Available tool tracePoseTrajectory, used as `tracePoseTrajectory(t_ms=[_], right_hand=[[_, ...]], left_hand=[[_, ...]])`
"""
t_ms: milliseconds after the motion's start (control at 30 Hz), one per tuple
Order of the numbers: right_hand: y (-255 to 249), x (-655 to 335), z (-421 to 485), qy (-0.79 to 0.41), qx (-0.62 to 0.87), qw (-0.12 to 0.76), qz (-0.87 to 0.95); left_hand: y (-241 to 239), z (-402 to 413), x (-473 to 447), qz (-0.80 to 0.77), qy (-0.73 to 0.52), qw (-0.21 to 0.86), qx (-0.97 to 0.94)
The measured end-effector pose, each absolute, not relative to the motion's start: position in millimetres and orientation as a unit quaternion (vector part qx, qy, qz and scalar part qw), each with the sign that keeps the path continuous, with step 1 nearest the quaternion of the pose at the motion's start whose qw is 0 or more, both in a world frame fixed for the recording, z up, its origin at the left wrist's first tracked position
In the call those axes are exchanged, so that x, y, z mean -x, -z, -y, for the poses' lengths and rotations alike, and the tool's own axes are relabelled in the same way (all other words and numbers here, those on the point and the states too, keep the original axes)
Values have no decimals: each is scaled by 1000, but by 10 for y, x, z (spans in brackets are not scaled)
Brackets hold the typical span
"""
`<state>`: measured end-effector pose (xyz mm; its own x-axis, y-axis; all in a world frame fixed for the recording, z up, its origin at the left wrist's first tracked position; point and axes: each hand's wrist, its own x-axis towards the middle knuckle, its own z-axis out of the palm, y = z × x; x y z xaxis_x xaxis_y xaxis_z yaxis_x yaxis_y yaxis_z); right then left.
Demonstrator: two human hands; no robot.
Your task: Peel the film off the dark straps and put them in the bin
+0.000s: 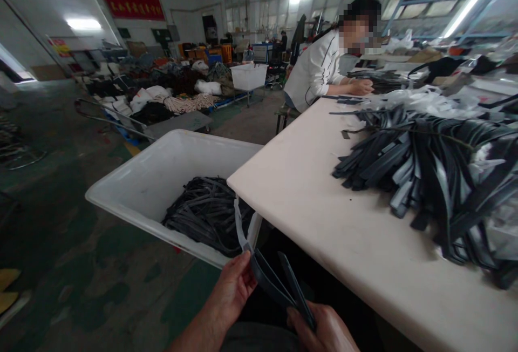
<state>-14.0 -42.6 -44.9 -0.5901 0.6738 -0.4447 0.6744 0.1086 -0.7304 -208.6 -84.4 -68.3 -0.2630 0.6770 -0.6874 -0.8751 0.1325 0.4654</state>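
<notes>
Both hands, the left hand (233, 287) and right hand (324, 330), pinch 2 dark straps (279, 282), with the white bin (162, 179) just above the grip.

Pale table (324, 206) — near part bare; heap of dark straps (437, 168) on its right side, crumpled clear plastic (421, 98) beyond it — far end.
</notes>
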Motion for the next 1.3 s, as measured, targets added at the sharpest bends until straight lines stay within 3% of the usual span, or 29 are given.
tracePoseTrajectory(t_ms=[167, 300, 533, 667, 767, 833, 933, 1067, 1200, 1300], right_hand=[[444, 290, 326, 497, -493, -30, -714], [400, 133, 289, 475, -490, -21, -731], [477, 138, 393, 246, -476, -41, -843], [415, 379, 337, 319, -445, -47, -836], [339, 319, 266, 371, -437, -1, -819], [322, 223, 238, 368, -436, 46, -820], [354, 207, 229, 323, -444, 78, -832], [400, 372, 219, 302, -458, 55, -834], [374, 345, 224, 385, -468, 51, -794], [384, 294, 262, 337, -459, 44, -821]], left_hand=[[815, 908, 1960, -455, -636, 608, 137], [841, 880, 2021, -450, -686, 550, 156], [886, 957, 1841, -435, -669, 586, 140], [900, 960, 1777, -390, -644, 656, 64], [902, 931, 1859, -418, -658, 614, 120], [915, 940, 1890, -434, -666, 586, 158], [927, 987, 1841, -419, -641, 630, 129], [890, 987, 1797, -417, -629, 645, 120], [871, 932, 1856, -420, -668, 596, 150], [871, 937, 1800, -392, -666, 620, 132]])
